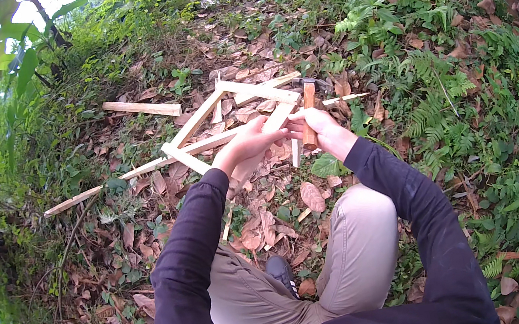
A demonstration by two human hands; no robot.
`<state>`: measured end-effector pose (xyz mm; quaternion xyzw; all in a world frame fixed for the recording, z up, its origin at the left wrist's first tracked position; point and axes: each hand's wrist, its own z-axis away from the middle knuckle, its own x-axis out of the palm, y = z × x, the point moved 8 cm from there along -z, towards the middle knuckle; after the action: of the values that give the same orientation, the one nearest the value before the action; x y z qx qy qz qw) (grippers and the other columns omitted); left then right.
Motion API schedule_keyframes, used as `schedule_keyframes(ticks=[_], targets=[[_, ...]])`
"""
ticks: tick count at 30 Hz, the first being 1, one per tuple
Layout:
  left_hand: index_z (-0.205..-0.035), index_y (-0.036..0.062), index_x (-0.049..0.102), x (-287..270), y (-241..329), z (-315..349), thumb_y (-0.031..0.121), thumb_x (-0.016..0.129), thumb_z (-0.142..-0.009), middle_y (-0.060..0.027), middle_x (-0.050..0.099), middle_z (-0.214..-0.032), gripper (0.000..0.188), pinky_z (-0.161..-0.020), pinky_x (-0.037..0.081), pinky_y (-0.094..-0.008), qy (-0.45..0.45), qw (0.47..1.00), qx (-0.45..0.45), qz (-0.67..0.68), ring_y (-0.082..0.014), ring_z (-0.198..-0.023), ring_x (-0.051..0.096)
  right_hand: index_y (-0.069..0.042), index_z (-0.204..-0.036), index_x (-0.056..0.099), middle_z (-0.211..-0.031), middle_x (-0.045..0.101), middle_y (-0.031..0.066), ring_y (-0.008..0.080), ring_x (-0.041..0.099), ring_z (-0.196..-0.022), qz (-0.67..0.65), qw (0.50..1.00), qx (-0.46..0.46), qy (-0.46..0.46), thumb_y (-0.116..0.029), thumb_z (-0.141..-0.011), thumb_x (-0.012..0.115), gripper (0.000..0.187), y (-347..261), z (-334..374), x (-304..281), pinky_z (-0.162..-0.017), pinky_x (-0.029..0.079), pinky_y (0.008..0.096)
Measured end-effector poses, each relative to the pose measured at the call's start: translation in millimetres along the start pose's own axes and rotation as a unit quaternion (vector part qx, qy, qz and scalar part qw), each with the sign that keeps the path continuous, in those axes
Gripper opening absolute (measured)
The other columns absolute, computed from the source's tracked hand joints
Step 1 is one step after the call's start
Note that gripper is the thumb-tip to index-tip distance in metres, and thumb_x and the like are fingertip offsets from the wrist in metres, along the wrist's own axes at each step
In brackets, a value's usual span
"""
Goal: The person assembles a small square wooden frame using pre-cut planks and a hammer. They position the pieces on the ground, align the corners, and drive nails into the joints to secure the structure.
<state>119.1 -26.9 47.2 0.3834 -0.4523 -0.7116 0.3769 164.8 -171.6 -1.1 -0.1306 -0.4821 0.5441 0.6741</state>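
Note:
My left hand [249,145] is closed around the near side of a pale wooden frame [197,119], its thumb on the wood. The frame is made of several thin strips joined at the corners and is held tilted above the ground. In my right hand [324,127] is a hammer [309,98], gripped by its brown wooden handle. Its dark metal claw head points away from me, beside the frame's right corner. The right fingertips come close to the left ones at the frame strip; whether they touch it or hold anything small is unclear.
A long pointed wooden strip [82,199] lies under the frame, reaching out to the left. A shorter loose strip [142,108] rests at the far left. Dry leaves [312,196] and green ferns [428,113] cover the ground. My bent knee [364,210] is near the right forearm.

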Motion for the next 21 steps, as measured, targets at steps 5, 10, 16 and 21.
schedule_keyframes(ticks=[5, 10, 16, 21], targets=[[-0.128, 0.0009, 0.051, -23.4, -39.9, 12.2, 0.034, 0.065, -0.096, -0.0006, 0.056, -0.082, 0.048, -0.055, 0.05, -0.0264, 0.051, 0.997, -0.023, -0.055, -0.0094, -0.06, 0.056, 0.001, -0.105, 0.064, -0.099, 0.071, 0.0114, 0.0224, 0.071, -0.086, 0.128, 0.991, 0.0, 0.04, -0.012, -0.091, 0.061, 0.019, -8.2, 50.9, -23.9, -0.07, 0.058, 0.0366], [-0.123, -0.0009, 0.048, -32.5, -94.9, 6.2, 0.036, 0.066, -0.092, -0.0128, 0.063, -0.088, 0.051, -0.06, 0.055, -0.0355, 0.058, 0.976, -0.024, -0.206, -0.0192, -0.069, 0.066, -0.004, -0.082, 0.06, -0.071, 0.064, 0.0052, 0.0191, 0.067, -0.059, 0.175, 0.974, -0.077, 0.117, -0.031, -0.095, 0.068, 0.031, 16.1, 76.1, -87.9, -0.053, 0.054, 0.0332], [-0.129, -0.002, 0.043, -28.7, -113.2, 29.9, 0.033, 0.064, -0.089, -0.0265, 0.068, -0.089, 0.058, -0.077, 0.054, -0.0509, 0.044, 0.9, -0.027, -0.434, -0.0416, -0.085, 0.069, -0.007, -0.085, 0.047, -0.061, 0.049, 0.0011, 0.0125, 0.052, -0.04, 0.105, 0.985, -0.101, 0.095, -0.044, -0.1, 0.059, 0.042, 79.8, 104.1, -117.6, -0.034, 0.042, 0.0284], [-0.123, -0.0034, 0.041, -9.8, -114.1, 46.7, 0.03, 0.061, -0.087, -0.031, 0.066, -0.082, 0.053, -0.071, 0.052, -0.0545, 0.098, 0.909, -0.035, -0.403, -0.0488, -0.078, 0.066, -0.006, -0.088, 0.048, -0.059, 0.048, -0.0008, 0.0099, 0.049, -0.037, 0.167, 0.976, -0.103, 0.098, -0.034, -0.1, 0.063, 0.034, 110.3, 120.3, -137.1, -0.032, 0.039, 0.0273]])
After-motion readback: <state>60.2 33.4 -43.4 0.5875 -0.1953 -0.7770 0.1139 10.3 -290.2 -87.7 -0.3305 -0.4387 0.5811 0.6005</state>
